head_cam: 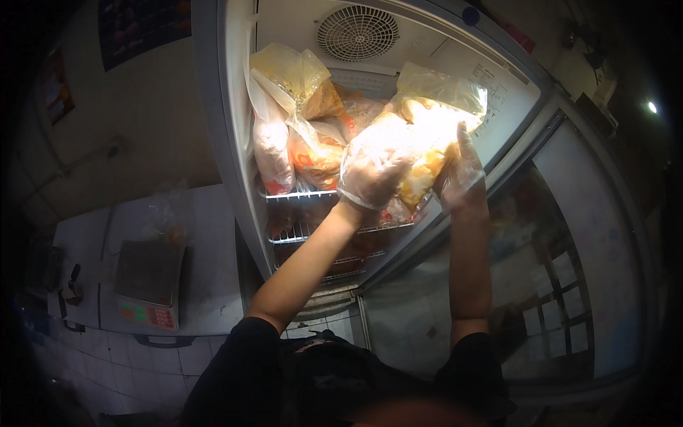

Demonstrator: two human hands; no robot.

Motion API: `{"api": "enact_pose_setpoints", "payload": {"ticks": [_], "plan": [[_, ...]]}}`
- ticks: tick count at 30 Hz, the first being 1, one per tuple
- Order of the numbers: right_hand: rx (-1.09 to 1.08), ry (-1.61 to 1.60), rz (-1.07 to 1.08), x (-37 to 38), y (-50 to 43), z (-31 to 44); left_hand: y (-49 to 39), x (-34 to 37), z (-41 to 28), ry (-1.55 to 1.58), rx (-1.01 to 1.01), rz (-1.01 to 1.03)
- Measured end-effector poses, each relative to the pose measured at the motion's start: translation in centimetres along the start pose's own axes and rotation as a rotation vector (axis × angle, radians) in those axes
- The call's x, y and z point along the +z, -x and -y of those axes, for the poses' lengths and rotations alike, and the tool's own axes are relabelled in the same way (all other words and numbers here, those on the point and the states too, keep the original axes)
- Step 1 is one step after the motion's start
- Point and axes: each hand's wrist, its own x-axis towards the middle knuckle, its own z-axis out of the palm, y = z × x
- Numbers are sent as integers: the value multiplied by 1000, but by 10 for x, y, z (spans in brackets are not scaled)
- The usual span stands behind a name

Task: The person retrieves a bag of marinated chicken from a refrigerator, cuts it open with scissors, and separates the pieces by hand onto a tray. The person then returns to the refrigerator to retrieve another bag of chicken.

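Both my hands wear clear plastic gloves and reach into the upper part of an upright refrigerator. My left hand (376,165) and my right hand (463,168) hold a clear plastic bag of yellowish food (427,165) between them. Glare washes out the middle of this bag, and its loose top (435,91) stands up. To the left, more filled plastic bags (320,157) crowd the top wire shelf (301,195). One of them, a bag with yellow contents (299,80), leans against the left wall. What exactly the bags contain cannot be made out.
A round fan grille (358,33) sits in the refrigerator's ceiling. Lower wire shelves (291,240) carry darker packages. The glass door (512,299) stands swung out on the right. At the left, a digital scale (149,277) rests on a white table (211,256).
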Motion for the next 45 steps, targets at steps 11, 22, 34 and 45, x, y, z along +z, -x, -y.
{"api": "enact_pose_setpoints", "payload": {"ticks": [11,22,34,45], "plan": [[81,-89,-251,-56,-19,-20,12,-21,-27,5,-70,279],[-80,-27,-370,-48,-39,3,43,-96,-44,191,-283,500],[-195,-36,-135,-45,-158,33,116,-175,-68,377,-557,918],[127,395,-169,-73,-167,9,167,-226,-94,411,-974,857]]}}
